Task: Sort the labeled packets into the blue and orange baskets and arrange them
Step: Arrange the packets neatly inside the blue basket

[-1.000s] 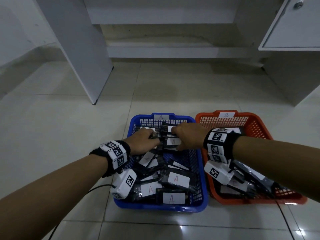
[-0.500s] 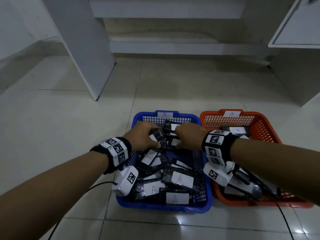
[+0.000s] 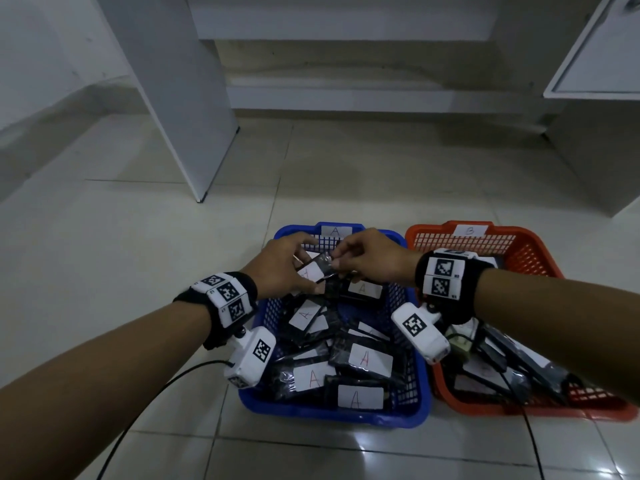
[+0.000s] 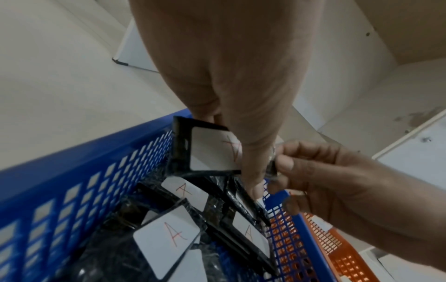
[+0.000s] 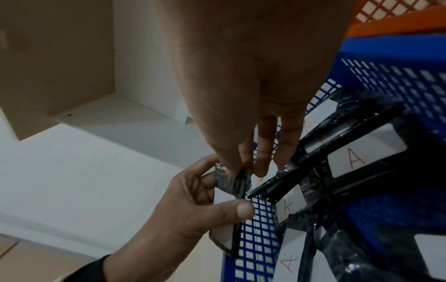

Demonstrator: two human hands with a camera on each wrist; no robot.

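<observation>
The left hand (image 3: 282, 268) and the right hand (image 3: 372, 259) both pinch one black packet (image 3: 317, 270) with a white A label, the left thumb pressed across the label and the right fingertips (image 4: 284, 164) nipping the packet's crinkled plastic end. Half a second ago both hands were down among the pile; now they have risen, and the packet hangs clear of the others, above the far end of the blue basket (image 3: 332, 415). That suggests the sorting is largely finished and this is arranging: one A packet is being lifted out to be laid straight. Beneath the hands, inside the blue basket, the remaining A packets (image 3: 369, 360) lie overlapped at mixed angles, several tilted against each other. The orange basket (image 3: 530, 247), touching the blue basket's right side, carries a B tag on its far rim and holds more dark packets, mostly hidden by the right forearm. Beyond the blue basket stretches tiled floor (image 3: 104, 271) and a white cabinet panel (image 3: 187, 98)
</observation>
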